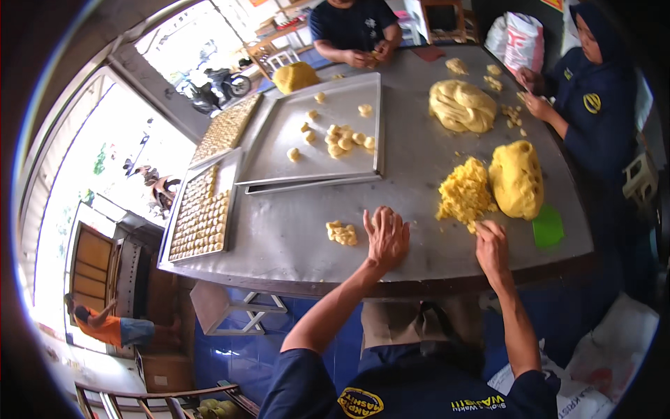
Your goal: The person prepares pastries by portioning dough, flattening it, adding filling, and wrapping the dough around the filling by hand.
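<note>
My left hand (386,239) lies palm down near the table's front edge, its thumb apart from the fingers; what is under the palm is hidden. Just left of it sits a small cluster of pale dough pieces (341,233). With fingers pinched together, my right hand (492,246) is at the near edge of a crumbly yellow mound (463,188), closed on a bit of that yellow mixture. Touching the mound on its right is a large smooth yellow lump (516,179). A green scraper (548,226) lies flat beside that lump.
A large tray (279,171) holds scattered dough balls. Smaller trays with rows of pieces (200,216) stand left. Folded pale dough (462,106) lies farther back. Co-workers (354,28) handle dough at the far side and right (593,91). A stool (237,307) stands below the table.
</note>
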Demonstrator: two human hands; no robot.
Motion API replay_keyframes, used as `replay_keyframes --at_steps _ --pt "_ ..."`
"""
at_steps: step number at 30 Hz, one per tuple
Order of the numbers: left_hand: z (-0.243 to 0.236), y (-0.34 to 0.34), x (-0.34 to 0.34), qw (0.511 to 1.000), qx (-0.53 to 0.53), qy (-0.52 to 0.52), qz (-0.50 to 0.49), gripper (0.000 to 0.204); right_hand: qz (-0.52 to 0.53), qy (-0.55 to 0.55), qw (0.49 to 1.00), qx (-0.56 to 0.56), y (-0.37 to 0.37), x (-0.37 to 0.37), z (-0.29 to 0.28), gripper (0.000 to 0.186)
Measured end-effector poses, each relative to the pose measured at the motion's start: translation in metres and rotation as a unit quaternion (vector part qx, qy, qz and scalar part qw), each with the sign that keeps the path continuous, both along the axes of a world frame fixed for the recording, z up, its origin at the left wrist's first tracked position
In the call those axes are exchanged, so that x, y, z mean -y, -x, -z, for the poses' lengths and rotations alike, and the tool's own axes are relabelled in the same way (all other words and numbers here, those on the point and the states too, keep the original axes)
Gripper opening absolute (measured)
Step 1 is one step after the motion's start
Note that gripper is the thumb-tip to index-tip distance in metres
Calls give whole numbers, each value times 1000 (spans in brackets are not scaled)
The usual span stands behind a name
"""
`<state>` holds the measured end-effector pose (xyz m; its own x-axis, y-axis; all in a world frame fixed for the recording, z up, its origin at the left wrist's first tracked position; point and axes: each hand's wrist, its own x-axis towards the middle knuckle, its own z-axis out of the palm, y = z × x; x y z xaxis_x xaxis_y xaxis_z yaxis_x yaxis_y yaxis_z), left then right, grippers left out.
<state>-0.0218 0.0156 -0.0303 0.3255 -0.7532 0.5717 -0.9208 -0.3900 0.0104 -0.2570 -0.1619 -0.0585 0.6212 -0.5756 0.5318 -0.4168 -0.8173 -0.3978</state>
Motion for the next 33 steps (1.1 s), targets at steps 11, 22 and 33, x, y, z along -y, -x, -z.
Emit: replay_keyframes --at_steps 11,22,33 --pt "9 -17 13 992 -35 -41 112 32 95 -58 983 -142 16 -13 -25 60" --pt "18 11 -6 998 -25 -21 -62 27 -131 -43 990 12 -47 -48 -39 32" --pt "-2 46 -67 936 -339 15 -94 14 -249 81 953 -151 -78 -85 -16 26"
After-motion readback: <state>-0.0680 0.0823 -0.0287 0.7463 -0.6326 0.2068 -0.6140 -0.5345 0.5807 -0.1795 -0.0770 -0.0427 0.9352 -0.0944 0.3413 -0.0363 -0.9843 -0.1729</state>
